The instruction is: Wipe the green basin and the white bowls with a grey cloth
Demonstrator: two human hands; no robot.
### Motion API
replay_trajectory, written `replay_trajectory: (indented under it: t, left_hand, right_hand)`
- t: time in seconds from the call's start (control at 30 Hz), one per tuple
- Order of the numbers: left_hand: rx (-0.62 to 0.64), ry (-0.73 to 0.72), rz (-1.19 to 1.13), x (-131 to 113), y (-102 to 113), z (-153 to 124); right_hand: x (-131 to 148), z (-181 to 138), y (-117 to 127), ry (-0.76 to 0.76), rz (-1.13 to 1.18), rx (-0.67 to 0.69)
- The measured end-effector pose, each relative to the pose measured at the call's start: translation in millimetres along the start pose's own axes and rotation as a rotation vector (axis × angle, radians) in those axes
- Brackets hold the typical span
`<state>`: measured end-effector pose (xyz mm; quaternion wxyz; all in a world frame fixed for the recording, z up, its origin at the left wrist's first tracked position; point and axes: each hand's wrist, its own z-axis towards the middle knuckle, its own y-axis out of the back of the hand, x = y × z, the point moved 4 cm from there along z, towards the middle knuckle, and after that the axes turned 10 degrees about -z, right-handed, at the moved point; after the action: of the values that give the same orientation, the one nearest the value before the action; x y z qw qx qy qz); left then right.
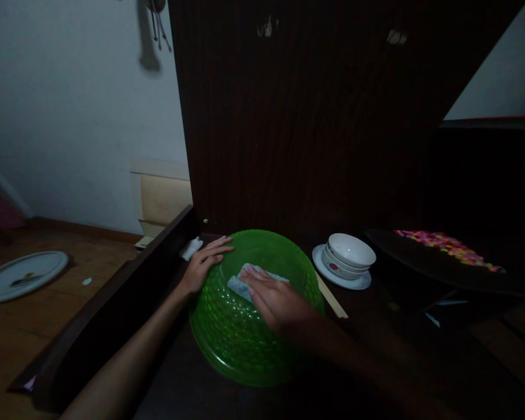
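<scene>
A green see-through plastic basin [240,332] lies upside down on a dark tabletop. My left hand [203,261] rests flat on its left rim, fingers stretched out. My right hand [273,298] lies on top of the basin's dome, fingers flat, pressing a small pale cloth [240,283] against the plastic. Part of the cloth is hidden under my fingers.
A stack of white bowls [349,252] on a white plate [345,280] stands right of the basin, with chopsticks [331,297] beside it. A dark wooden panel [315,116] rises behind. A white scrap [191,248] lies by the table's raised edge. A white plate [21,275] sits on the wooden floor at left.
</scene>
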<state>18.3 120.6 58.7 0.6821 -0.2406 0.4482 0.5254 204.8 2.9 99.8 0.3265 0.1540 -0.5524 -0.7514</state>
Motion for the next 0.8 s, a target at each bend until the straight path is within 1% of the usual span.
replay_trajectory:
  t: [0.1,0.2,0.33,0.43,0.53,0.63,0.8]
  left_hand:
    - [0.001,-0.005,-0.012,0,1,0]
    - [0.003,-0.001,-0.012,-1,1,1]
    - [0.001,-0.002,-0.027,0,2,2]
    - [-0.001,-0.003,-0.037,1,2,2]
    - [0.003,-0.004,-0.037,1,2,2]
    - [0.003,-0.004,-0.027,1,2,1]
    - [0.004,0.004,-0.030,1,1,0]
  right_hand:
    - [17,-13,-4,0.078,-0.079,-0.071]
    - [26,-26,-8,0.097,-0.172,-0.146]
    - [28,-42,-12,0.090,-0.338,-0.198]
    - [22,-51,-13,0.060,-0.393,-0.212]
    - [8,-58,-8,0.029,-0.372,-0.184]
    - [-11,-59,3,0.019,-0.316,-0.133]
    - [-44,-50,17,0.014,-0.154,0.043]
